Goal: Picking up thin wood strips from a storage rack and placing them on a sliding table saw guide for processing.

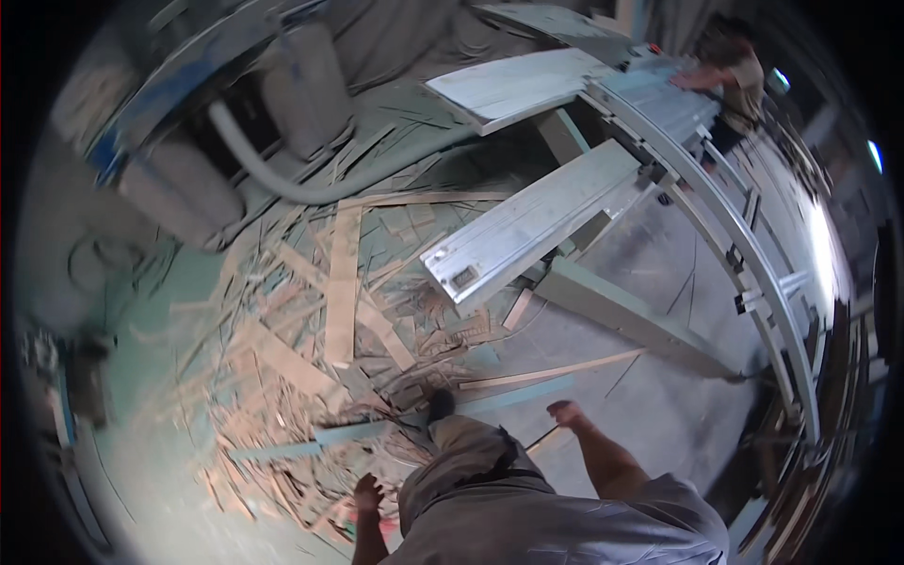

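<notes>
My left hand [369, 492] hangs low over the scrap wood beside my leg, its fingers loosely bent and apart, with nothing in it. On the other side, my right hand [567, 414] is held out over the floor, fingers slightly curled and nothing visible in the grip. Nearest to it in the picture are a thin wooden strip [556, 369] and a bluish board [518, 394] on the floor. A heap of wood offcuts [282, 377] spreads ahead and to the left of me, with a long plank [343, 282] lying across it. My shoe stands at the heap's edge.
A panel saw with a metal sliding table [537, 221] and a long curved-looking rail [725, 193] stands ahead right. Another person [739, 75] leans over its far end. A dust collector with bags [306, 89] and a hose [311, 193] is far left. Boards [800, 508] lie at right.
</notes>
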### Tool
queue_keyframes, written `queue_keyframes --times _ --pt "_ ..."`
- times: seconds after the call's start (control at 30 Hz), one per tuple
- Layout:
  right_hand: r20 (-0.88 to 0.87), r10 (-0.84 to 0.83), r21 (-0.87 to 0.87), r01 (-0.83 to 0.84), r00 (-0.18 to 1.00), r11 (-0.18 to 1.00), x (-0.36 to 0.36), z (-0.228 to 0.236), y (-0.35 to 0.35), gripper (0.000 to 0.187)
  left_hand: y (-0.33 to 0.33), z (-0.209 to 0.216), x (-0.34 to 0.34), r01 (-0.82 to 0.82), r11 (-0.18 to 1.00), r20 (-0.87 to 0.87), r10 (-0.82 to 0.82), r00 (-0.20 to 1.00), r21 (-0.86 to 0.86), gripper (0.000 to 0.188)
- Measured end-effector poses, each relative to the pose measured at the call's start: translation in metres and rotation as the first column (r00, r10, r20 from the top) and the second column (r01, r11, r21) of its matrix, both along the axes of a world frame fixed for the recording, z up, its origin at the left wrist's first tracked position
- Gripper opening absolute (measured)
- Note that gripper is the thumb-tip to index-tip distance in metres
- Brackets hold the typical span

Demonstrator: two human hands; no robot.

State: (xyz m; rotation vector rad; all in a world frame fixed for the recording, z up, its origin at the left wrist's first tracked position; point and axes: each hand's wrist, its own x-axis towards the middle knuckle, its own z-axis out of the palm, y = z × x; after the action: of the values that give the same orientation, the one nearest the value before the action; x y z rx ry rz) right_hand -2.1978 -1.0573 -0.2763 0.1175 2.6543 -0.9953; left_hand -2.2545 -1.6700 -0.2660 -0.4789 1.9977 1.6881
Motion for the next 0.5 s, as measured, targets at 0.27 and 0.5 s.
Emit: queue_keyframes --times 0.27,0.5 --pt "0.138 -0.906 -0.336 0.880 0.399 0.336 -0.269 0.119 -0.023 0.015 0.015 0.086 -0.295 -0.197 0.980 0.333 0.197 0.922 -0.034 0.034" --pt "-0.113 -0.992 -0.514 0.857 -0.048 0.018 -0.425 0.195 -0.023 0.026 0.054 0.092 -0.557 0.162 0.980 0.367 -0.108 0.924 -0.120 0.039"
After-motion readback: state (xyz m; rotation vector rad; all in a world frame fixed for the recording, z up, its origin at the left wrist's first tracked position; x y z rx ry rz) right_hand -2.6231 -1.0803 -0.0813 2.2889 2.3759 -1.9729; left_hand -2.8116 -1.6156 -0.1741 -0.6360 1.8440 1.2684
